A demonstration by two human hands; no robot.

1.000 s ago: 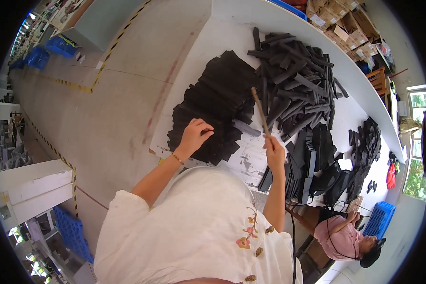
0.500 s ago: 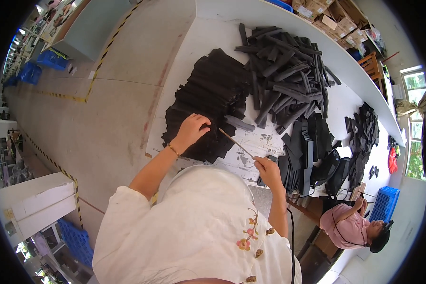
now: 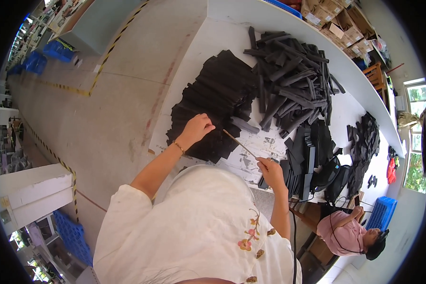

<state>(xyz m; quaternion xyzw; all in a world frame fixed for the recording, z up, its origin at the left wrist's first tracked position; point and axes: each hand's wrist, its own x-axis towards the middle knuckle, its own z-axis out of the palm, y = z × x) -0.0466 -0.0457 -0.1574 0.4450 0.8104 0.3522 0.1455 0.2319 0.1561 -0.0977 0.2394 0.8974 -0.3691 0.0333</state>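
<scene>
On the white table, a wide layer of overlapping black strips (image 3: 217, 90) lies before me. My left hand (image 3: 197, 129) is over the near part of this layer, fingers curled together; anything between them is too small to make out. To the right, my right hand (image 3: 270, 171) grips the near end of a thin, light brown stick (image 3: 241, 145). The stick slants away to the left, its tip by the layer's right edge, close to my left fingertips. A single dark grey strip (image 3: 244, 125) lies just beyond that tip.
A heap of dark folded strips (image 3: 293, 80) covers the table's far right. Nearer stand stacked black pieces (image 3: 296, 161) and black bags (image 3: 326, 173). Another black pile (image 3: 363, 142) lies farther right. A seated person in pink (image 3: 341, 232) works beside a blue crate (image 3: 382, 213).
The whole view has shifted slightly. My left fingers have drawn closer together, while the stick stays in my right hand near the same spot. The seated person's hands have moved a little.
</scene>
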